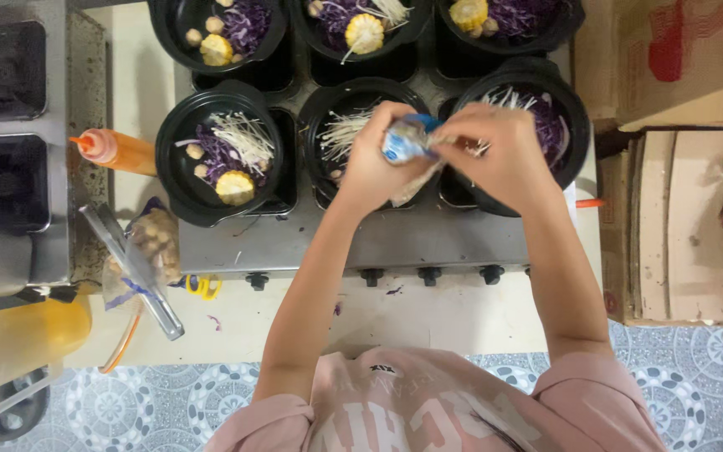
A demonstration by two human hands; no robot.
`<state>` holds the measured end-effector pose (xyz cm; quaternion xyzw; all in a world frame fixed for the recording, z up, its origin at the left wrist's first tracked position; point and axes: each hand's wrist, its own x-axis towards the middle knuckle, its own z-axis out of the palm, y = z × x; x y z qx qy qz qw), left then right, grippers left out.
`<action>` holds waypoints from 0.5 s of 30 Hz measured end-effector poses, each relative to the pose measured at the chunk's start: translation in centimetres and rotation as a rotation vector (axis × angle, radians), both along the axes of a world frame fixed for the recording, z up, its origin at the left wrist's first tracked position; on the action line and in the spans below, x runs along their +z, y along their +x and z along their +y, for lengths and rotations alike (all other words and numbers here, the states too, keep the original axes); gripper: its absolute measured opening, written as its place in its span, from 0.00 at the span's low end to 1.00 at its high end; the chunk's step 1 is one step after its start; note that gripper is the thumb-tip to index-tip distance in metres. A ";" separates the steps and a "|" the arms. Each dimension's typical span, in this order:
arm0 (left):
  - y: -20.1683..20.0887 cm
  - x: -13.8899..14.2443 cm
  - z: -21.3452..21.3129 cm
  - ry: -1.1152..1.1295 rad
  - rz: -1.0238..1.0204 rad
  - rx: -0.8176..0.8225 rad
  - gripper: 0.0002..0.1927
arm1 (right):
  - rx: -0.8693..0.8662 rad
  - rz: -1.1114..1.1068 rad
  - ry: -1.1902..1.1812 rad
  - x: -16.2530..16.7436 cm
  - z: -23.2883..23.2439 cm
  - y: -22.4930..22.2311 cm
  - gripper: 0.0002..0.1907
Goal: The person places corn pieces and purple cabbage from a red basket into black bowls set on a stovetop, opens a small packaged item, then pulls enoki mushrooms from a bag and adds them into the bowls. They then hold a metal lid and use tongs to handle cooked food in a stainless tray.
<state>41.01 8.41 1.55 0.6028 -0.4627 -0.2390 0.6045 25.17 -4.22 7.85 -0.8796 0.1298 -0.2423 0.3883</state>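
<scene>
**Both hands on a small packet over the middle pot**

Nearest the camera, two pink sleeves lead forward to the hands, which meet above the metal burner unit (pixel 428 243). The left hand (pixel 371 163) is closed around a small blue-and-white packet (pixel 403 141), and the right hand (pixel 504 155) pinches the packet's other end; the packet sits directly over the middle black pot (pixel 336 134) of the burner unit's near row.

By the look of it, filling is partly done. The near-left pot (pixel 211 159) already holds purple cabbage, white mushroom strands, a corn piece and small balls. The middle pot shows only mushroom strands; the near-right pot (pixel 546 125) shows cabbage and strands, the rest hidden by the hands. The far row's three pots (pixel 219 29) hold corn and cabbage. Left of the burner unit lie an orange squeeze bottle (pixel 115 151) and a bag of balls (pixel 156 243).
</scene>
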 end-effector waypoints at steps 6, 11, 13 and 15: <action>-0.6 0.1 -1.8 0.083 0.023 0.017 0.21 | -0.013 -0.114 0.258 -1.6 -3.2 -1.5 0.07; -1.8 0.4 -3.3 0.149 0.007 0.024 0.20 | 0.001 0.014 0.455 -2.5 -4.7 -2.4 0.10; -2.1 0.5 -4.0 0.143 -0.004 0.004 0.20 | -0.003 0.000 0.420 -2.8 -5.2 -2.5 0.09; -2.4 0.5 -4.8 0.097 -0.011 -0.044 0.21 | -0.003 -0.008 0.372 -3.0 -5.9 -2.5 0.09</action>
